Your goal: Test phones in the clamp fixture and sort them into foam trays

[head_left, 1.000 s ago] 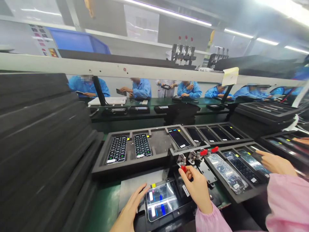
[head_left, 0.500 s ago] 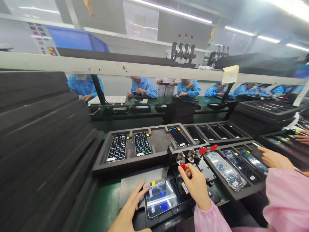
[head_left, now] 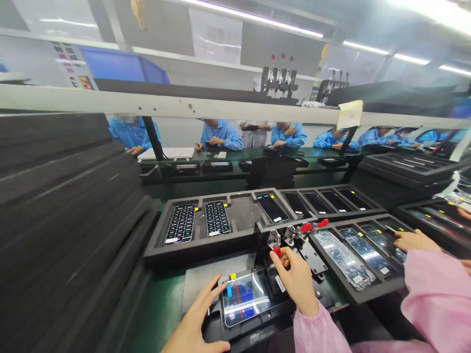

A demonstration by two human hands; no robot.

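Note:
A phone with a lit screen (head_left: 246,298) lies in a black fixture (head_left: 274,321) at the bottom centre, a yellow tab at its upper edge. My left hand (head_left: 200,318) has its fingers spread at the phone's left side, fingertips at the upper left corner. Above and right of the phone, my right hand (head_left: 296,277) has its thumb and fingers closed round a red-tipped clamp lever (head_left: 277,251). Two more red clamp handles (head_left: 306,227) stick out to the right of it.
Behind the fixture stands a foam tray (head_left: 243,211) of phones; another tray (head_left: 362,289) is at its right. A co-worker's hand (head_left: 417,240) reaches over that right tray. Stacked black trays (head_left: 62,220) rise at the left. People in blue sit across the line.
Coloured patches and stripes now show on the phone's screen in the fixture. The co-worker's hand at the right has shifted slightly. My hands have hardly moved.

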